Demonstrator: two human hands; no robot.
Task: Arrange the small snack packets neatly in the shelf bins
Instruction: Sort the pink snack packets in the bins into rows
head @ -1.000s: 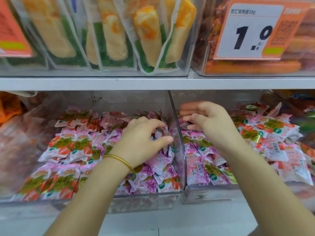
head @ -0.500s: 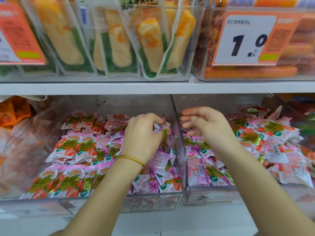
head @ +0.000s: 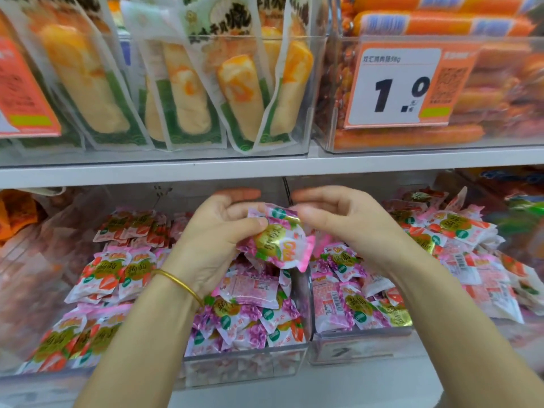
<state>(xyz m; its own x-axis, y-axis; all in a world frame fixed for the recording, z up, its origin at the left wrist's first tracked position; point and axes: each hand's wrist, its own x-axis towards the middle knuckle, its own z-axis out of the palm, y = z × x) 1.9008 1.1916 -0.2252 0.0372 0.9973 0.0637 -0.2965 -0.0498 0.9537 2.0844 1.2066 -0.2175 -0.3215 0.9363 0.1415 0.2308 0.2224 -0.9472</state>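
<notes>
Just above the wall where two clear plastic bins meet, a small pink-and-purple foil snack packet with a gold oval label [head: 278,244] hangs tilted in the air. The left hand [head: 212,242] pinches its left edge, thumb on the front and fingers curled behind. The right hand [head: 353,228] reaches in from the other side with curled fingers, their tips blurred at the packet's upper right corner; I cannot tell whether they grip it or only touch it. A thin gold bangle [head: 179,285] circles the left wrist.

Below, the left clear bin [head: 241,369] holds purple grape-print packets [head: 244,316] along its right side and red strawberry-print packets [head: 117,272] in rows further left. The right clear bin [head: 359,348] holds a looser heap of mixed packets [head: 459,231]. Over the white shelf board [head: 265,166], an orange-framed price tag reading 1.0 [head: 394,86] fronts a bin of orange sausages [head: 412,136].
</notes>
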